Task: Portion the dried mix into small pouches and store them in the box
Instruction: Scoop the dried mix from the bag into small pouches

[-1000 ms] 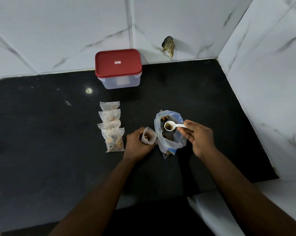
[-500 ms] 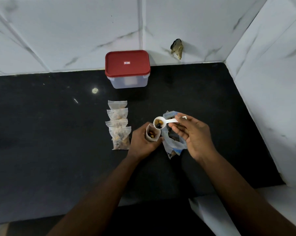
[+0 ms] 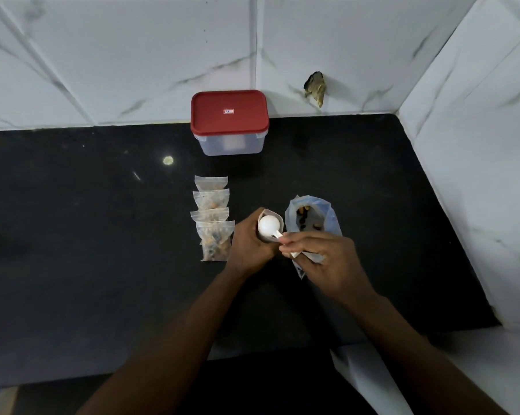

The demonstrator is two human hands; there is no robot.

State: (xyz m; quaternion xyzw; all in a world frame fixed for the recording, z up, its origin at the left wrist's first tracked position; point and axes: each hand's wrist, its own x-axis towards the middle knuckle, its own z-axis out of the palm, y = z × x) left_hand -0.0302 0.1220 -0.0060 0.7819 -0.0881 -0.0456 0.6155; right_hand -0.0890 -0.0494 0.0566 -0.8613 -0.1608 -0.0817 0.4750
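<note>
My left hand (image 3: 248, 245) grips a small clear pouch (image 3: 277, 220) upright with its mouth open. My right hand (image 3: 320, 259) pinches the handle of a white spoon (image 3: 267, 226), which is turned bowl-down over the pouch's mouth. Just right of it stands the big clear bag of dried mix (image 3: 311, 218), open at the top, partly hidden by my right hand. Several filled pouches (image 3: 213, 217) lie in an overlapping column to the left. The box (image 3: 229, 122), clear with a red lid shut on it, stands at the back by the wall.
The black counter (image 3: 88, 250) runs along white marble-tiled walls at the back and right. A broken hole in the back wall (image 3: 315, 86) sits right of the box. The counter's front edge is near my forearms.
My right hand carried the loaded spoon from the big bag leftwards to the small pouch and tipped it over, bowl facing down. The left hand kept hold of the pouch.
</note>
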